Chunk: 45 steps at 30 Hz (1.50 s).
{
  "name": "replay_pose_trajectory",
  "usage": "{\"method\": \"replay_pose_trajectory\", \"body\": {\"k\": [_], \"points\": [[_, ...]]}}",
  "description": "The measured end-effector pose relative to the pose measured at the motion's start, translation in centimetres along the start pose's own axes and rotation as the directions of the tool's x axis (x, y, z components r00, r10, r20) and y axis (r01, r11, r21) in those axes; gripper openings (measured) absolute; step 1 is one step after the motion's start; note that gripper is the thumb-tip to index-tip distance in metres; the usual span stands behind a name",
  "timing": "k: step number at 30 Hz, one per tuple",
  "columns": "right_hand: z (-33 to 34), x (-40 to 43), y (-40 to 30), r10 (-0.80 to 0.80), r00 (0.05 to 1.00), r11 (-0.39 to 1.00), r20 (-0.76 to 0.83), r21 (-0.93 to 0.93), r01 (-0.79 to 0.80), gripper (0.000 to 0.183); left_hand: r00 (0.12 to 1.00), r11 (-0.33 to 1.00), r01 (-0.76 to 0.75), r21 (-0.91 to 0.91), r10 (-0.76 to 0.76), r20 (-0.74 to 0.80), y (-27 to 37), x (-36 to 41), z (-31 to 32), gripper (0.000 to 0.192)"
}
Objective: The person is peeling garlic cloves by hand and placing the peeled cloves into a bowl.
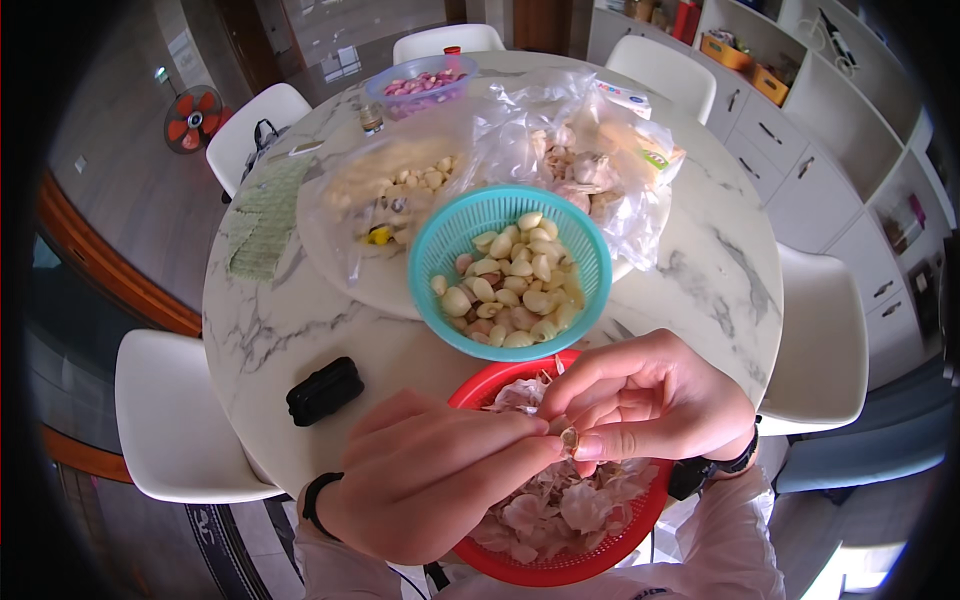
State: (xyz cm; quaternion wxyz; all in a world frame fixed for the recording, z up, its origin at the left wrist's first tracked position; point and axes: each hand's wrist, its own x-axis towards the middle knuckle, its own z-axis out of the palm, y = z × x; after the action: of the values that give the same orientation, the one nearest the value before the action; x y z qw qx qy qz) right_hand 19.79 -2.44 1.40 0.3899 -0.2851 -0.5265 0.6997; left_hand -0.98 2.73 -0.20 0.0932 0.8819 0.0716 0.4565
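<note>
Over a red plastic basket (559,576) of papery garlic skins (577,510), my two hands meet at one small garlic clove (569,441). My left hand (442,472) pinches its near side between thumb and forefinger. From the right, my right hand (652,409) grips the same clove with thumb and fingertips; part of it is hidden by the fingers. Just beyond stands a turquoise plastic basket (435,225) holding many garlic cloves (517,277), most of them peeled and pale, a few still pinkish in their skins.
Behind the turquoise basket, clear plastic bags hold whole garlic bulbs (592,172) and pale cloves (424,180). A bowl of peeled shallots (424,84) sits at the far side. A black case (325,391) and a green cloth (266,225) lie left on the marble-patterned round table (720,300).
</note>
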Motion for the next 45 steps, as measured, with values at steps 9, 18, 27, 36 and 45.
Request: {"method": "replay_pose_trajectory", "body": {"k": [9,18,27,36,45], "points": [[0.2,0.0,0.2,-0.01,1.0,0.999,-0.011,-0.043,0.01,0.029,0.998,1.0,0.02,0.009,-0.02,0.063,0.1,0.1,-0.3,0.026],[0.5,0.3,0.5,-0.002,0.995,0.982,-0.099,-0.186,-0.017,0.026,0.977,0.978,0.211,-0.003,-0.21,0.02,1.0,0.9,1.1,0.018],[0.3,0.3,0.1,0.01,0.992,1.0,-0.123,-0.025,-0.013,0.016,0.968,0.968,0.251,-0.014,-0.251,0.018,1.5,1.1,1.1,0.02],[-0.6,0.3,0.1,-0.117,0.981,0.993,-0.157,-0.036,0.113,0.018,0.971,0.97,0.236,0.062,-0.238,0.036,2.1,0.6,0.8,0.016],[-0.9,-0.7,-0.5,-0.287,0.877,0.951,-0.386,-0.223,0.213,0.03,0.888,0.901,0.431,0.045,-0.432,0.158,2.1,0.7,0.3,0.018]]}}
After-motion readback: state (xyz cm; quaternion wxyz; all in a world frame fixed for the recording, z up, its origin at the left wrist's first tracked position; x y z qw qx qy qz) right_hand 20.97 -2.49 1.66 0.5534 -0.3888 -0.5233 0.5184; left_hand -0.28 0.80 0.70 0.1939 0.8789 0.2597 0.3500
